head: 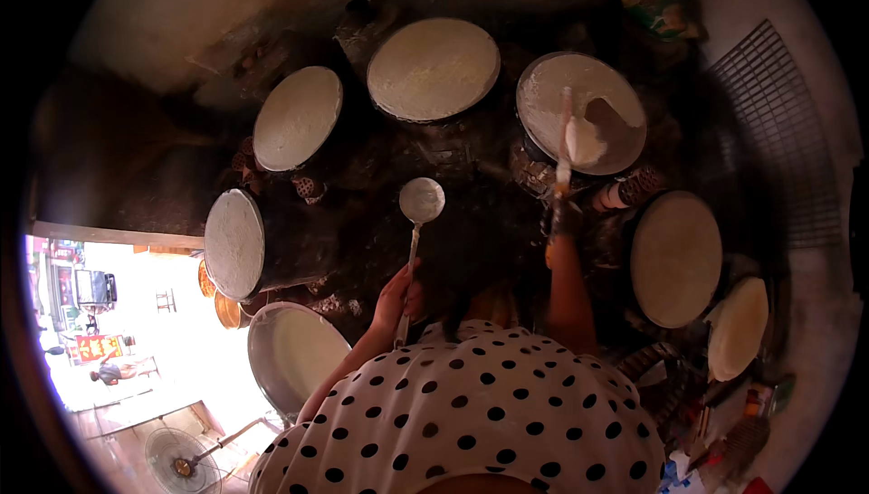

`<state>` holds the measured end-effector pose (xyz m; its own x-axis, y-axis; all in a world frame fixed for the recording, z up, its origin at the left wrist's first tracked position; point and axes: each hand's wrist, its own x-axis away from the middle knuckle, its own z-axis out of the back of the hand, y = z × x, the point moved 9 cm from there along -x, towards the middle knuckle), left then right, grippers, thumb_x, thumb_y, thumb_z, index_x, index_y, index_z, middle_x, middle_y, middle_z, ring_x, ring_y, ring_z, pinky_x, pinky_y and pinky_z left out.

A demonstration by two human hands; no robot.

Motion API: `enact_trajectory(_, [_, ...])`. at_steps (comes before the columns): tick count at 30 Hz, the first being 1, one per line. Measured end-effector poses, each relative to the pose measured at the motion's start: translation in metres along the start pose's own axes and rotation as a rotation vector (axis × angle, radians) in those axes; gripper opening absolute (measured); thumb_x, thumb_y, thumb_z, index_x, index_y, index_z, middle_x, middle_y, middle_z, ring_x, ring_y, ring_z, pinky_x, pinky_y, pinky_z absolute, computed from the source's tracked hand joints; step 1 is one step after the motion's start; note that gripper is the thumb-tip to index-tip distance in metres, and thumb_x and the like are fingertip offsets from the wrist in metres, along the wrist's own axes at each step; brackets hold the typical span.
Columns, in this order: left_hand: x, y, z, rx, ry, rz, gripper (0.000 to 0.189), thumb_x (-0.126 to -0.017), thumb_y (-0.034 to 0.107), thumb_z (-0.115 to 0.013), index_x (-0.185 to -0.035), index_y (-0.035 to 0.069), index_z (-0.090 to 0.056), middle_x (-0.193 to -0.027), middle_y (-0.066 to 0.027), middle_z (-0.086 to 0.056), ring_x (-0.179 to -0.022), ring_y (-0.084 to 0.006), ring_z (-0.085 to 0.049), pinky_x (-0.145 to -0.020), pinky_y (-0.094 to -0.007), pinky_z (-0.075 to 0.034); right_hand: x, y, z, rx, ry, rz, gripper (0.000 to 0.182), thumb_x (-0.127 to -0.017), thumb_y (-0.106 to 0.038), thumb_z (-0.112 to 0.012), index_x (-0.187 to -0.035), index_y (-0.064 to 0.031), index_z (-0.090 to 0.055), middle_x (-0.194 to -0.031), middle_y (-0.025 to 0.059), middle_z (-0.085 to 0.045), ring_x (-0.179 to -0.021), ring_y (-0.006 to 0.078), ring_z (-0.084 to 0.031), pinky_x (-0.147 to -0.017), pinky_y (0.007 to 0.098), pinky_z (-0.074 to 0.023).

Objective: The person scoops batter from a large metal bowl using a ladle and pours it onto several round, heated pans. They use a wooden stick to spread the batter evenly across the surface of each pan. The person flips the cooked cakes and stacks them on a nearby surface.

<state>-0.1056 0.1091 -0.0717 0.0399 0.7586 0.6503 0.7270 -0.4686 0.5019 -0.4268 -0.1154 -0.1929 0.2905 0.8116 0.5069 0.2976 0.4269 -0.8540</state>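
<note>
My left hand (400, 296) grips the handle of a metal ladle (422, 200), its round bowl pointing away from me. My right hand (558, 222), dark and partly blurred, is closed around a long-handled tool (565, 148) that reaches over the upper right round griddle (618, 155). Beside the tool on that griddle lies a pale, bunched piece of batter or dough (585, 143), and a dark bare patch shows in the pale layer. Other round griddles with pale layers stand at the top (434, 70), upper left (299, 119), left (234, 244) and right (676, 258).
A large pot of pale liquid (299, 358) stands at my left. At the far right is a stack of pale flat rounds (738, 329). Perforated coal briquettes (309, 188) lie near the griddles. A wire grid (781, 134) leans at the right wall; a fan (183, 463) is lower left.
</note>
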Motion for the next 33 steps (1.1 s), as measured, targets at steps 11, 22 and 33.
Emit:
enact_trajectory(11, [-0.038, -0.011, -0.046, -0.128, -0.043, 0.058, 0.036, -0.102, 0.022, -0.037, -0.136, 0.016, -0.044, -0.065, 0.0032, -0.041, -0.043, -0.0075, -0.033, -0.039, -0.0212, -0.031, -0.049, 0.003, 0.085, 0.171, -0.079, 0.039, 0.037, -0.09, -0.04, -0.058, -0.075, -0.0056, -0.062, -0.055, 0.0042, -0.053, -0.041, 0.0172, -0.049, -0.039, 0.0333, -0.0381])
enact_trajectory(22, [-0.064, -0.029, -0.103, -0.152, -0.081, 0.083, 0.033, -0.103, 0.024, -0.035, -0.133, 0.017, -0.047, -0.066, 0.004, -0.039, -0.043, -0.0068, -0.033, -0.039, -0.0224, -0.032, -0.033, 0.004, 0.076, -0.102, -0.495, -0.372, 0.044, -0.091, -0.048, -0.053, -0.081, -0.0075, -0.068, -0.065, 0.0081, -0.064, -0.055, 0.022, -0.06, -0.051, 0.0386, -0.0475])
enact_trajectory(33, [-0.072, -0.032, -0.133, -0.141, -0.081, 0.097, 0.032, -0.103, 0.025, -0.035, -0.131, 0.019, -0.047, -0.065, 0.0057, -0.038, -0.043, -0.0068, -0.034, -0.04, -0.0243, -0.033, -0.089, -0.148, 0.111, 0.386, 0.03, -0.285, 0.029, -0.095, -0.031, -0.053, -0.093, -0.006, -0.067, -0.072, 0.0049, -0.067, -0.065, 0.0241, -0.065, -0.057, 0.0342, -0.0522])
